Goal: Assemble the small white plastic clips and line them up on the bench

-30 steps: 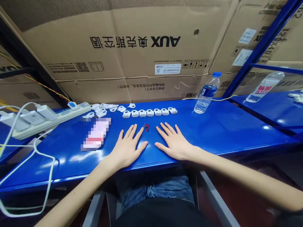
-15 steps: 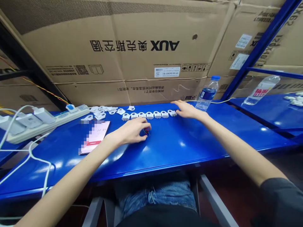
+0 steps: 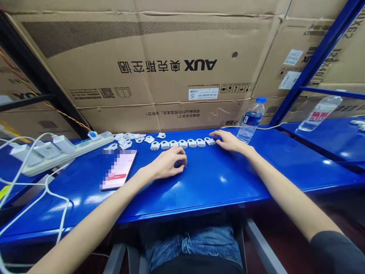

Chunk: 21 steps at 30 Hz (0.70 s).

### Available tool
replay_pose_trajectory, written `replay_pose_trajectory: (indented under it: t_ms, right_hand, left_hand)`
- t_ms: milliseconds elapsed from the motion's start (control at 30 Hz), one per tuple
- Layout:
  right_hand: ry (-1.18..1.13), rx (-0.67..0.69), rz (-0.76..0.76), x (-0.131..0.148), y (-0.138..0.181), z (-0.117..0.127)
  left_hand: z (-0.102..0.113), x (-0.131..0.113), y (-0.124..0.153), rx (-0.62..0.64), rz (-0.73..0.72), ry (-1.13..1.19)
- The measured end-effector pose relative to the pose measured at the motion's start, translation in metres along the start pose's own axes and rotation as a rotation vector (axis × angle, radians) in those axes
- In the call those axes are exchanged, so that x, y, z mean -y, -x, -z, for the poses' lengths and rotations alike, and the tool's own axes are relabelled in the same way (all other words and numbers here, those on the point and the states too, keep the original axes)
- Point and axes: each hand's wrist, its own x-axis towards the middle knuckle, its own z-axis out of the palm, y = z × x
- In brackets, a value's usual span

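My left hand lies on the blue table with its fingers curled over a small bundle of red and dark wires, pinching it. My right hand reaches to the right end of a row of several white plastic parts, its fingertips on the last white part of the row. Whether it grips that part or only touches it is unclear.
More loose white parts lie at the back left, near a white power strip with chargers and cables. A phone lies face up left of my left hand. A water bottle stands behind my right hand. Cardboard boxes wall off the back.
Both hands lay flat and open a second ago. The left hand then curled onto the wire bundle, and the right hand reached to the row's right end and drew in slightly.
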Motion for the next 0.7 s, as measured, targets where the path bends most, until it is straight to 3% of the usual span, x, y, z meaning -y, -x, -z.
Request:
replay_pose_trajectory:
  t_ms: [133, 400, 567, 700]
  right_hand:
    - [-0.017, 0.053, 0.013, 0.006, 0.005, 0.006]
    - [0.17, 0.081, -0.055, 0.008, 0.004, 0.003]
    - [0.178, 0.062, -0.04, 0.004, 0.003, -0.003]
    - [0.202, 0.067, -0.027, 0.006, 0.003, -0.002]
  left_hand:
    - [0.0, -0.003, -0.002, -0.151, 0.048, 0.216]
    - [-0.006, 0.007, -0.006, -0.423, 0.26, 0.619]
    - [-0.014, 0.015, -0.009, -0.505, 0.335, 0.716]
    - [-0.015, 0.017, -0.008, -0.532, 0.31, 0.686]
